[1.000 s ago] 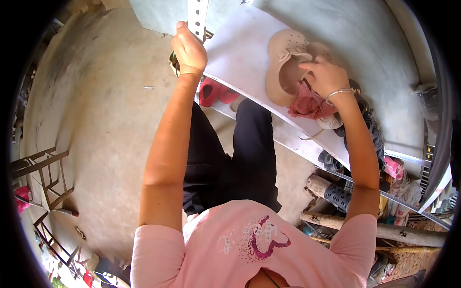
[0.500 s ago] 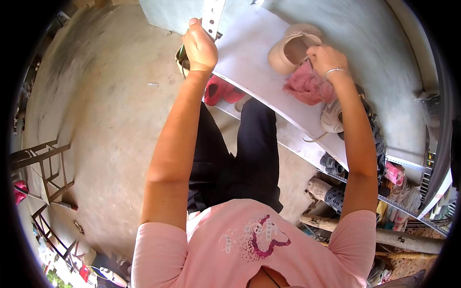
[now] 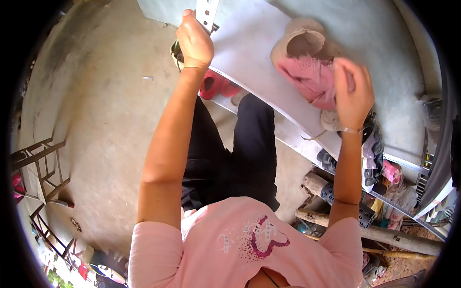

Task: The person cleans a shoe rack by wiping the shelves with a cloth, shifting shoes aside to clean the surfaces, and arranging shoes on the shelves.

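My left hand is closed on the white perforated shelf post at the shelf's near corner; its fingertips are hidden. A pale item with a dark green inside lies just left of it. On the right, my right hand, slightly blurred, is closed on a frayed pink cloth that stretches over the white shelf. The cloth partly covers a beige clog at the shelf's back. Below my right hand sits a pale shoe with a loose lace.
Red shoes stand on the level below. More shoes line the shelf's right end. Logs and bags lie at lower right. Wooden stools are at the left, on the concrete floor.
My right hand has moved right and toward me from the clog's opening. The pink cloth is now more spread out beside the clog. My left hand stays at the post.
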